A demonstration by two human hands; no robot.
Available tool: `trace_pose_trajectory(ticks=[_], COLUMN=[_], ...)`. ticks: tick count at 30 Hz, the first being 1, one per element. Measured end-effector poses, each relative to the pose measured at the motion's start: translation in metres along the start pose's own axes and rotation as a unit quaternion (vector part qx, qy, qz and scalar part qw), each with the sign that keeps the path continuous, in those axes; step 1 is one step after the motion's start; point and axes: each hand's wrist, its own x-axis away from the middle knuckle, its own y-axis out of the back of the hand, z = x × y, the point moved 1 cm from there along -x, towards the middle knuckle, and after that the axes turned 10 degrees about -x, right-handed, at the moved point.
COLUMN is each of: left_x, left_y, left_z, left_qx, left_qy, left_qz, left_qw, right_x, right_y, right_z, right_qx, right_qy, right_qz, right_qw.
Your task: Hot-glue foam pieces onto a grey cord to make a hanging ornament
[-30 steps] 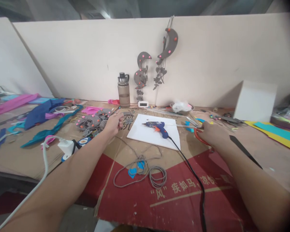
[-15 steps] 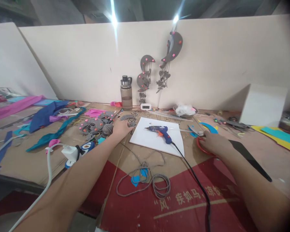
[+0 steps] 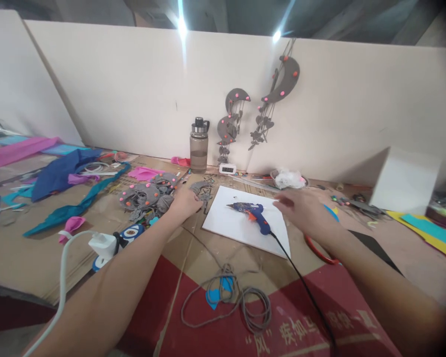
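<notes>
a clear bottle (image 3: 199, 145) with a dark lid stands by the wall; i cannot tell what is inside. the blue glue gun (image 3: 253, 214) lies on a flat white board (image 3: 241, 229). the right hand (image 3: 301, 210), fingers spread, hangs just beside it. the left hand (image 3: 186, 202) rests on flat grey felt shapes (image 3: 201, 189).

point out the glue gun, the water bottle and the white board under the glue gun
Glue gun (image 3: 253, 213): head view, on its blue body.
Water bottle (image 3: 199, 148): head view, on its clear middle.
White board (image 3: 230, 224): head view, on a bare part left of the gun.
</notes>
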Motion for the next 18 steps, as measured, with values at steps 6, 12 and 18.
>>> trace_pose_trajectory(ticks=[6, 12, 18], left_x=[-0.003, -0.022, -0.022], left_y=[0.009, 0.022, 0.009], left_z=[-0.004, -0.013, -0.009], left_qx=[-0.11, -0.114, -0.151], left_qy=[0.007, 0.006, 0.052], left_qz=[-0.02, -0.016, 0.031], left_qw=[0.994, 0.993, 0.987], right_x=[-0.071, -0.129, -0.136], right_y=[-0.044, -0.096, -0.122], right_z=[0.069, 0.087, 0.105], right_qx=[-0.048, 0.014, 0.038], right_qy=[0.141, 0.13, 0.146], right_qz=[0.089, 0.136, 0.19], right_qw=[0.985, 0.982, 0.97])
